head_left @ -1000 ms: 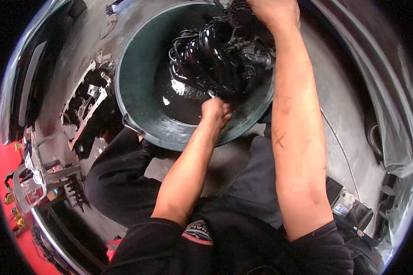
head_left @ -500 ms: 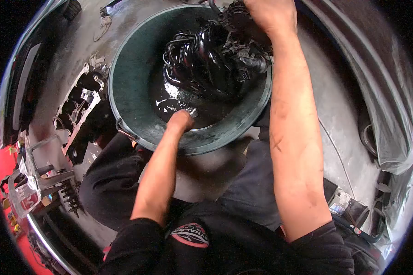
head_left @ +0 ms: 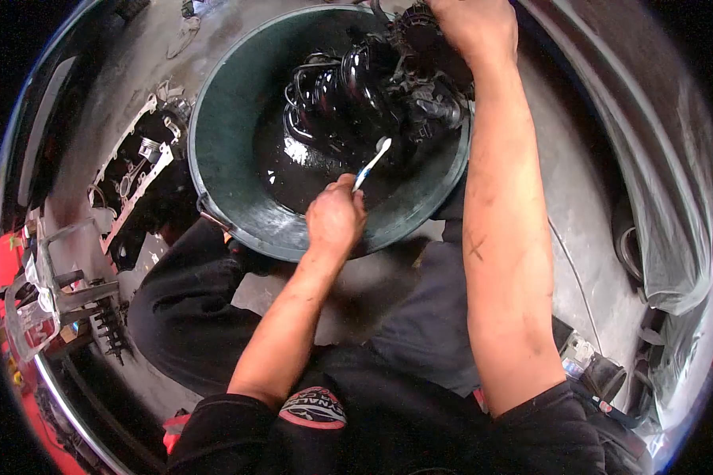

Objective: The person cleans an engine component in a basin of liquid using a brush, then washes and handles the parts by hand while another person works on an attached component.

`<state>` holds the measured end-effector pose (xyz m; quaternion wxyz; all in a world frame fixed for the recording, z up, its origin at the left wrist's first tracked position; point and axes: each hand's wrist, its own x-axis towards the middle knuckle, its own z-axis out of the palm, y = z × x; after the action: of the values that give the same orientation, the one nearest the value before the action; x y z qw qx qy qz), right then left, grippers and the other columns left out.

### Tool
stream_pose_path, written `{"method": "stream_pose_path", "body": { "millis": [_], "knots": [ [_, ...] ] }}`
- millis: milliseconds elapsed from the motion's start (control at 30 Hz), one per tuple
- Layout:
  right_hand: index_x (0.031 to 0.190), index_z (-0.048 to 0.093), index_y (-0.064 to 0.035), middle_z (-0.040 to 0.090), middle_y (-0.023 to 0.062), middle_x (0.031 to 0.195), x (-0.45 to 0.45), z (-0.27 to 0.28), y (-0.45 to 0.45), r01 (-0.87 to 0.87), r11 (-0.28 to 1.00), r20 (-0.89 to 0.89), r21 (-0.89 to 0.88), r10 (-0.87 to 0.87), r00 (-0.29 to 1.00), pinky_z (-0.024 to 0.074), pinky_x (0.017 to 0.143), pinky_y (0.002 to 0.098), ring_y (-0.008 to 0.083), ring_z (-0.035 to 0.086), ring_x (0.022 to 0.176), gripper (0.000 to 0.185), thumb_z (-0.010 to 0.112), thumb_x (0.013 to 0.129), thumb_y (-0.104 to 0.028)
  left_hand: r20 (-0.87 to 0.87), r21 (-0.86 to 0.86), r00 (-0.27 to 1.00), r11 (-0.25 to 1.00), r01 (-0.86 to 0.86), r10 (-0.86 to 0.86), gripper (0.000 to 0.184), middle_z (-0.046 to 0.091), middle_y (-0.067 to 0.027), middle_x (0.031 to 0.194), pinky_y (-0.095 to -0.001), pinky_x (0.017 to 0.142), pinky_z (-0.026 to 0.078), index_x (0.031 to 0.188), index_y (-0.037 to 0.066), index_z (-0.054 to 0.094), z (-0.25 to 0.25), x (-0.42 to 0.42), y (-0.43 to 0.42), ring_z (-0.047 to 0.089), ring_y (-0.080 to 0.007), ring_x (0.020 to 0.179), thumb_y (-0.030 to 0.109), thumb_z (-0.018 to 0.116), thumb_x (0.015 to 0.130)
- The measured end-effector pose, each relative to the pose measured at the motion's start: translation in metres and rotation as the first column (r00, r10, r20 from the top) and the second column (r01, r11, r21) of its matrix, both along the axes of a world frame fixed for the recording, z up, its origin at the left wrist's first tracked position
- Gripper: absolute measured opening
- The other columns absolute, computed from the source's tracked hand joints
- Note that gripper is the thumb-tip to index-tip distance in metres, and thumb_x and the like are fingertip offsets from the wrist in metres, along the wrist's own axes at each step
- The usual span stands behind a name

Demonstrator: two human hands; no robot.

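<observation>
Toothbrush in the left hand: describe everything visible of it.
The toothbrush is slim and white, apparently plastic, with blue marking near the grip. The left hand closes round its handle, hiding that end. It slants away and rightward over the green tub, head foremost. Bristle detail is unclear, as is any contact with the black assembly.

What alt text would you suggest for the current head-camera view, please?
A person's left hand holds a white toothbrush over a green tub of dark liquid, near a black engine part. The right hand, partly out of frame, is at the part's far right. Metal parts lie left of the tub.
</observation>
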<state>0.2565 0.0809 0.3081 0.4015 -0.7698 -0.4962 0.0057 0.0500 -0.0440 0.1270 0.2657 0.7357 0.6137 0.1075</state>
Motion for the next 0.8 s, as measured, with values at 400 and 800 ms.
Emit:
{"method": "stream_pose_path", "body": {
  "millis": [400,800],
  "knots": [
    [0.093,0.075,-0.0024,0.071,0.0221,0.093,0.007,-0.008,0.012,0.016,1.0,-0.001,-0.023,-0.016,1.0,0.0534,0.08,0.0409,0.0349,0.07,0.09,0.033,0.075,0.077,-0.031,-0.136,-0.051,0.913,0.918,-0.393,0.384,0.025,0.069,-0.0281,0.097,-0.051,0.087,0.051,0.109,-0.001,0.061,-0.039,-0.076,0.05,0.067,-0.0428,0.098,0.017,0.056,0.091],
    [0.104,0.076,-0.009,0.074,0.0163,0.1,0.024,-0.028,0.024,0.013,0.994,0.14,-0.11,0.003,0.99,0.0512,0.089,0.0389,0.031,0.07,0.098,0.049,0.073,0.08,-0.051,0.29,0.01,0.913,0.953,-0.302,0.287,0.024,0.067,-0.0277,0.083,-0.0574,0.073,0.051,0.102,0.003,0.059,0.016,0.028,0.062,0.067,-0.047,0.085,0.024,0.05,0.1]
  ]
}}
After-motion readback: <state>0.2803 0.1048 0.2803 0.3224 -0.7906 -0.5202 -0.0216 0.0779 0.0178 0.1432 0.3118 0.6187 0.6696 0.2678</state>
